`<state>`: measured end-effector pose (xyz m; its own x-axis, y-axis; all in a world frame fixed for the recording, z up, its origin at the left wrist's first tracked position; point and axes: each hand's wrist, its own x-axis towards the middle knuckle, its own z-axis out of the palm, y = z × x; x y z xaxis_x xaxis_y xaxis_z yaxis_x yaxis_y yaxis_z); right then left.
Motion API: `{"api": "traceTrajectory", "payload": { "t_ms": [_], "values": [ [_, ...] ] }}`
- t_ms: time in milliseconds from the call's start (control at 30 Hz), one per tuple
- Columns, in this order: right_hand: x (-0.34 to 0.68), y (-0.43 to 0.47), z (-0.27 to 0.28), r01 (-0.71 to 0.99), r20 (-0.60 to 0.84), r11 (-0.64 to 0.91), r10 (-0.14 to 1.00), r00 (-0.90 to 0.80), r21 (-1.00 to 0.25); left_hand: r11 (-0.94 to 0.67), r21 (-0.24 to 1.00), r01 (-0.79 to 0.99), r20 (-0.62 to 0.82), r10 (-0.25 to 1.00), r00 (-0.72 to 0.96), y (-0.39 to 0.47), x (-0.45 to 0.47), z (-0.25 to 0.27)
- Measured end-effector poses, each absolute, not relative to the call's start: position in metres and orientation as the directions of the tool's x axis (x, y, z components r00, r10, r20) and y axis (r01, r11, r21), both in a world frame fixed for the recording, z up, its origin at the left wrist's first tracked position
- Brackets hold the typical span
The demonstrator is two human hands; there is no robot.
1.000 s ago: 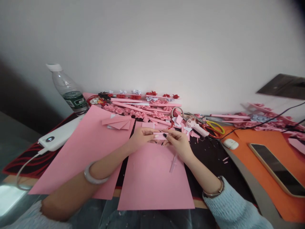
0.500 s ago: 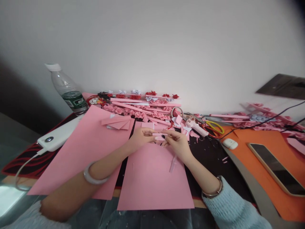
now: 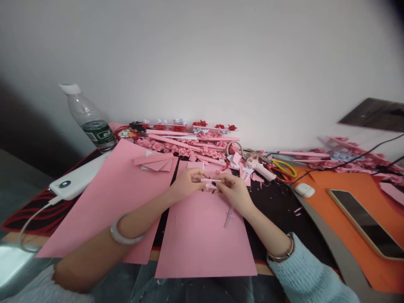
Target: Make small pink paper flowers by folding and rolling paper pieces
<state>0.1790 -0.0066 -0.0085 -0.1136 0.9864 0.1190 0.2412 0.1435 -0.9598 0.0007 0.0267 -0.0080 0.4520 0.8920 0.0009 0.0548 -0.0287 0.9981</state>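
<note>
Between my two hands is a small piece of pink paper [image 3: 209, 181], its upper edge rolled or folded over. My left hand [image 3: 188, 183] pinches its left end between thumb and fingers. On the other end, the thumb and fingers of my right hand [image 3: 234, 189] are closed; a dark nail shows against the paper. Both hands hover over a large pink sheet [image 3: 206, 240]. A narrow translucent strip [image 3: 228, 217] lies on that sheet below my right wrist.
Left are another pink sheet [image 3: 104, 210], folded pink papers [image 3: 154, 161], a power bank [image 3: 77, 179] and a bottle [image 3: 91, 118]. Paper flowers [image 3: 183, 149] line the wall. Right are a glue gun [image 3: 260, 167], scissors [image 3: 285, 168], an earbud case [image 3: 304, 190] and a phone [image 3: 368, 223].
The small pink paper has shifted and turned slightly between my fingertips, its rolled edge now a little lower. My arms and the things on the table stay where they were.
</note>
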Motion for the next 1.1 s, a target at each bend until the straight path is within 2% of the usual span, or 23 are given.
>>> {"api": "traceTrajectory", "payload": {
  "t_ms": [233, 433, 667, 800, 933, 1100],
  "values": [
    [0.179, -0.008, -0.003, 0.421, 0.166, 0.267, 0.951, -0.261, -0.867, -0.126, 0.99, 0.064, 0.075, 0.854, 0.515, 0.025, 0.002, -0.011],
    [0.177, -0.01, 0.001, 0.485, 0.228, 0.375, 0.914, -0.336, -0.79, -0.105, 0.993, 0.058, 0.053, 0.819, 0.571, 0.021, 0.002, -0.009],
    [0.181, -0.008, -0.001, 0.575, 0.242, 0.366, 0.928, -0.284, -0.732, -0.051, 0.997, 0.059, 0.008, 0.819, 0.574, 0.022, 0.001, -0.01],
    [0.183, -0.006, -0.001, 0.634, 0.315, 0.388, 0.92, -0.232, -0.669, -0.027, 0.999, 0.045, -0.003, 0.817, 0.576, 0.023, 0.003, -0.007],
    [0.183, -0.007, 0.0, 0.669, 0.364, 0.432, 0.897, -0.251, -0.604, 0.0, 1.0, 0.026, -0.015, 0.821, 0.571, 0.023, 0.005, -0.006],
    [0.186, -0.006, 0.002, 0.659, 0.377, 0.436, 0.894, -0.241, -0.613, 0.009, 1.0, 0.012, -0.014, 0.804, 0.595, 0.024, 0.004, -0.006]
  ]
}}
